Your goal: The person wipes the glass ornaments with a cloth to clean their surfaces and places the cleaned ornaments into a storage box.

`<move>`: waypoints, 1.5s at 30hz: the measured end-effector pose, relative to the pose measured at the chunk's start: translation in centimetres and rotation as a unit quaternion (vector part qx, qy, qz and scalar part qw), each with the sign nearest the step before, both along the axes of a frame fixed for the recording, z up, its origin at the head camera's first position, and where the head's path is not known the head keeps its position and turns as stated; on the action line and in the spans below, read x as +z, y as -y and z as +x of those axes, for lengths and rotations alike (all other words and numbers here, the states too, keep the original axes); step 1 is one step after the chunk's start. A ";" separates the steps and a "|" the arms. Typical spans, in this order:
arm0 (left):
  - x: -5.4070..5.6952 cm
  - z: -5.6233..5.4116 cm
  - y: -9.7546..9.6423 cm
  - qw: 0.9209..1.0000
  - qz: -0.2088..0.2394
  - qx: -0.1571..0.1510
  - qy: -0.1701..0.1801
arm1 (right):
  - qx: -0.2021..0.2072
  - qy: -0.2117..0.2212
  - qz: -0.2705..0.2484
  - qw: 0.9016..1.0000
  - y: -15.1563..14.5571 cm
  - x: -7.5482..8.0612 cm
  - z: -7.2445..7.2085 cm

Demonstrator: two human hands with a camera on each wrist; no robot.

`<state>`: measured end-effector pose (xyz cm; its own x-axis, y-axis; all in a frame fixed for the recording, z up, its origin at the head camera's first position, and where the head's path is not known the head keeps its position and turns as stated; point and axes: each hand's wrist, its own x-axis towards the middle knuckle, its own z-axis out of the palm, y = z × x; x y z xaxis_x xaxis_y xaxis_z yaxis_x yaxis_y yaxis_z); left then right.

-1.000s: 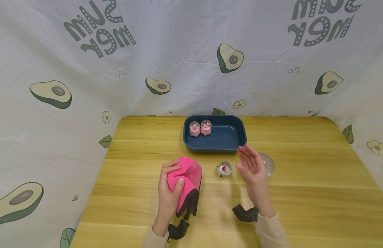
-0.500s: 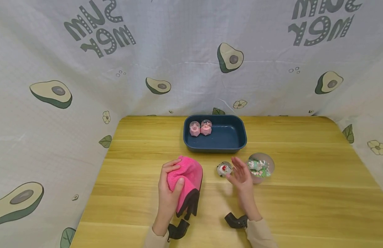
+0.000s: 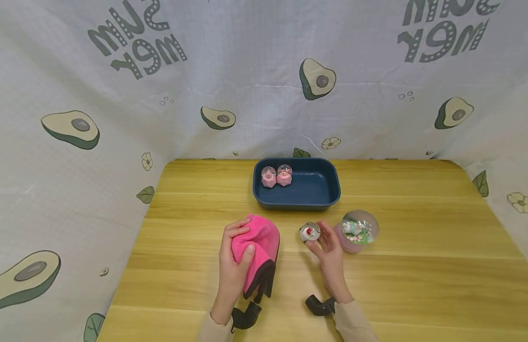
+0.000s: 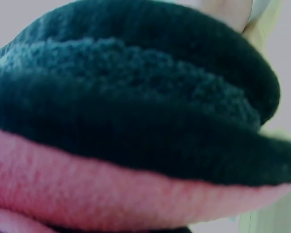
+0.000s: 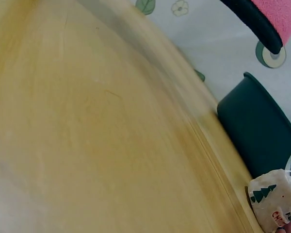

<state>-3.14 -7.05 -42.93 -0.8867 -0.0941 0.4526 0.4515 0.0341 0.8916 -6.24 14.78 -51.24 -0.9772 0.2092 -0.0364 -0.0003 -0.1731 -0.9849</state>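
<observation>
- The small snow globe (image 3: pixel 309 232) stands on the wooden table (image 3: pixel 418 285), in front of the dark blue tray (image 3: pixel 328 187) and just left of a bigger globe.
- It lies right at the fingertips of the right hand (image 3: pixel 328 249), on their far left side; whether the fingers already touch it I cannot tell from the head view.
- That hand's fingers are loosely spread and only gently bent, gripping nothing.
- The right hand is plainly the nearer one; the left hand (image 3: pixel 233 266) is well off to the left.
- The globe is a clear dome with a red figure inside, on a pale base printed with green trees (image 5: pixel 274 201); it is roundish, with no marked long axis.
- The left hand's fingers and thumb are clamped on a pink cloth (image 3: pixel 259 247) with a dark underside (image 4: pixel 136 121).
- The large snow globe (image 3: pixel 359 230), holding flowers, sits just right of the right hand.
- Two pink-based globes (image 3: pixel 276 176) stand in the tray's far left corner.
</observation>
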 end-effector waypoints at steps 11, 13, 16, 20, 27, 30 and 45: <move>-0.1 0.0 -0.1 1.000 0.004 -0.002 0.003 | 0.013 0.043 0.090 0.995 0.1 -0.5 -0.5; -0.1 0.0 -0.1 1.000 0.002 0.000 0.002 | 0.013 0.044 0.100 0.994 0.1 -0.4 -0.5; -0.1 0.0 -0.1 1.000 0.000 0.002 0.004 | 0.013 0.045 0.119 0.992 0.0 -0.4 -0.6; -0.1 0.1 0.0 1.000 -0.003 0.005 0.007 | 0.009 0.047 0.146 0.988 0.0 -0.5 -0.7; -0.1 0.1 0.0 1.000 0.000 0.003 0.011 | 0.001 0.058 0.162 0.985 -0.1 -0.7 -0.8; -0.1 0.1 0.0 1.000 0.000 0.003 0.013 | -0.005 0.061 0.164 0.984 0.0 -0.7 -0.8; -0.2 0.0 -0.1 1.000 0.009 -0.007 0.020 | 0.025 0.057 0.086 0.994 -0.5 0.2 -0.3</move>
<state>-3.16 -6.91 -43.11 -0.9050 -0.0900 0.4158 0.4165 0.0119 0.9091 -6.53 15.28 -51.08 -0.9780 0.1739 -0.1156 0.1175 0.0008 -0.9931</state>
